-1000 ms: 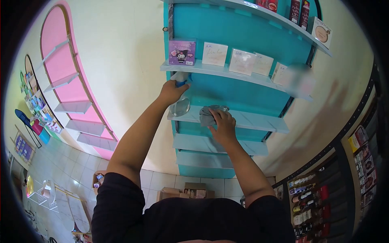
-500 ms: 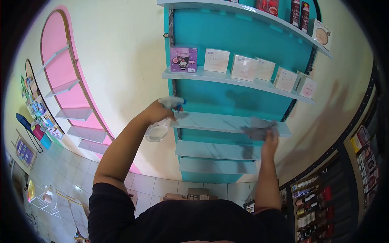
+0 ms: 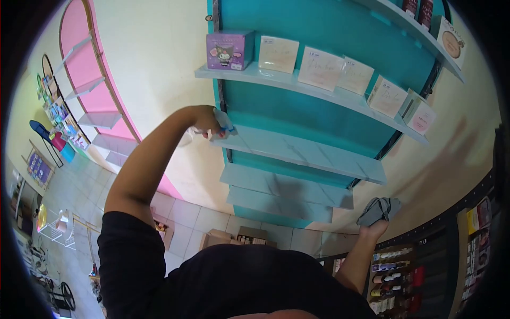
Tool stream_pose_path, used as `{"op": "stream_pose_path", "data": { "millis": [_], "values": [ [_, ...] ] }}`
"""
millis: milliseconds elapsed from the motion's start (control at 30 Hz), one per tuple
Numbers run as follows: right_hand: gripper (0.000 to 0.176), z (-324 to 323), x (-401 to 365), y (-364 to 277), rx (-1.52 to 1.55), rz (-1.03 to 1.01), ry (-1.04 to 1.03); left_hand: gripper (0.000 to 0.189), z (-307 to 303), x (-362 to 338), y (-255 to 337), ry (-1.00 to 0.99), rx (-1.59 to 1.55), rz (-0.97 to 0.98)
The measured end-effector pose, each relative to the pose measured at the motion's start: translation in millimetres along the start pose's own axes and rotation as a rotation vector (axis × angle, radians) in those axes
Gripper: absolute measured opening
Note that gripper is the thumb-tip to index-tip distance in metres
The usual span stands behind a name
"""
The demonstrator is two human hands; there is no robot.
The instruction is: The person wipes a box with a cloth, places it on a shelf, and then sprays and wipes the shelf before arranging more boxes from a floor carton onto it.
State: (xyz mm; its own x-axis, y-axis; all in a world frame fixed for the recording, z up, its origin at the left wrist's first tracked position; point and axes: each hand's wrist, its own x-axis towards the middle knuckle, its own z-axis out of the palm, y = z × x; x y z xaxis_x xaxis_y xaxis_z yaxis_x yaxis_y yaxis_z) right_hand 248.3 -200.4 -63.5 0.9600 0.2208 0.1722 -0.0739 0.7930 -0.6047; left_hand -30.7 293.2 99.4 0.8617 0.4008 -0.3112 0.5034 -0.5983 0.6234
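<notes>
Spraying seems the step in hand: our left hand (image 3: 203, 118) curls its fingers around the spray bottle (image 3: 222, 120), the shelf (image 3: 303, 150) just beyond them. Our right hand (image 3: 375, 229) holds the cloth (image 3: 379, 210) over its fingers; we cannot tell their spacing. Wiping calls for flat contact.

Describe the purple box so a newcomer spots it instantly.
Start at the teal-backed shelving. Follow its box-lined shelf to the left end. The purple box there has a cartoon character on its front; the other boxes along that shelf are pale.
</notes>
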Motion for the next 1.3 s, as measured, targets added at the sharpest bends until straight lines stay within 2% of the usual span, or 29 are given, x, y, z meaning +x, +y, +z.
{"op": "stream_pose_path", "data": {
  "millis": [67,133,167,200,233,367,433,467,533,567,633,800,867,933,1033,1067,1133,1300],
  "values": [
    [0.025,-2,4,-1,-0.001,0.013,-0.076,0.023,-4,3,6,0.002,0.106,-0.086],
    [0.022,8,1,0,0.082,0.033,0.060,0.021,-3,11,11,-0.016,0.133,-0.129],
    [0.022,1,4,0,0.085,0.035,0.064,0.024,-2,13,12,-0.022,0.104,-0.163],
    [0.017,-11,6,0,0.107,0.099,0.013,0.030,0,13,19,-0.027,0.076,-0.198],
    [0.016,-21,7,0,0.130,0.166,-0.038,0.050,3,16,20,-0.053,0.092,-0.176],
    [0.016,-75,27,-30,-0.017,0.131,-0.072,0.063,16,23,47,-0.027,0.199,-0.338],
    [0.019,-96,36,-46,-0.086,0.175,0.024,0.071,21,26,60,-0.010,0.309,-0.357],
    [0.019,-100,39,-49,-0.082,0.175,0.023,0.071,24,29,67,-0.007,0.311,-0.358],
    [0.021,-103,43,-54,-0.148,0.100,0.287,0.069,29,36,80,-0.024,0.145,-0.311],
    [0.021,-105,43,-56,-0.147,0.096,0.289,0.069,33,39,85,-0.024,0.147,-0.307],
    [0.025,-109,41,-58,-0.203,0.097,0.320,0.066,44,49,93,-0.011,-0.010,-0.115],
    [0.025,-123,34,-69,-0.272,0.184,0.298,0.061,66,68,142,-0.094,0.142,-0.115],
    [0.027,-142,33,-70,-0.251,0.228,0.215,0.060,76,76,156,-0.130,0.180,-0.111],
    [0.027,-162,34,-71,-0.266,0.212,0.252,0.057,83,91,161,-0.188,0.326,-0.172],
    [0.028,-179,26,-77,-0.281,0.207,0.265,0.054,89,94,186,-0.223,0.281,-0.179],
    [0.027,-181,21,-79,-0.273,0.216,0.246,0.054,91,94,194,-0.229,0.281,-0.168],
    [0.026,-175,9,-80,-0.254,0.196,0.315,0.052,96,95,210,-0.283,0.133,0.011],
    [0.030,-202,-12,-79,-0.326,0.279,0.330,0.051,124,121,252,-0.306,0.186,0.073]
  ]
}}
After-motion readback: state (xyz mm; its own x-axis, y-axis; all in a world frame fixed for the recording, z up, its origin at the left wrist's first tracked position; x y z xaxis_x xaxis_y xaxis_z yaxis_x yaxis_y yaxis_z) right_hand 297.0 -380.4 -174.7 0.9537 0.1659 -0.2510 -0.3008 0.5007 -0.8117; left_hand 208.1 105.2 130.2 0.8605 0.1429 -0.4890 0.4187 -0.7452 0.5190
